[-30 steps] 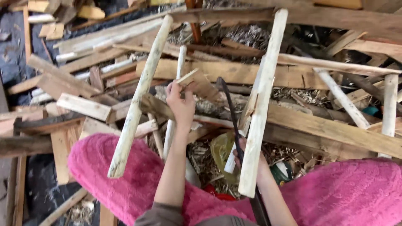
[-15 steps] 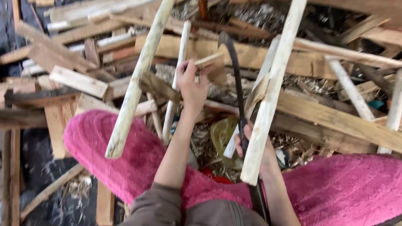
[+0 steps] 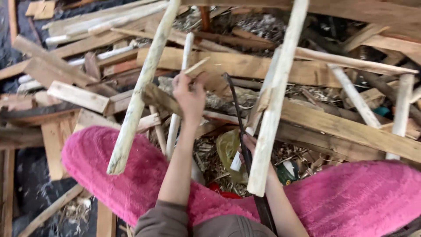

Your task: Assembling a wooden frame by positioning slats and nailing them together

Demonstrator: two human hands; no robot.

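Observation:
My left hand (image 3: 189,95) reaches forward and pinches a thin pale wood sliver (image 3: 196,66) over the wood pile. My right hand (image 3: 248,146) is partly hidden behind a leaning pale pole (image 3: 275,109). It grips a long dark curved blade (image 3: 234,109) whose tip points up, just right of my left hand. The blade's handle (image 3: 265,213) runs down along my right forearm. A slim peeled stick (image 3: 180,87) stands behind my left hand.
A second peeled pole (image 3: 136,98) leans over my left knee in fuzzy pink trousers (image 3: 118,175). Planks, offcuts and round sticks (image 3: 79,96) are heaped ahead, with shavings below. A yellow-green bag (image 3: 226,147) lies between my knees. The ground at the left (image 3: 26,193) is dark.
The blade tip went up half a second ago and has come back down beside my left hand. My left hand keeps the sliver and has shifted slightly right.

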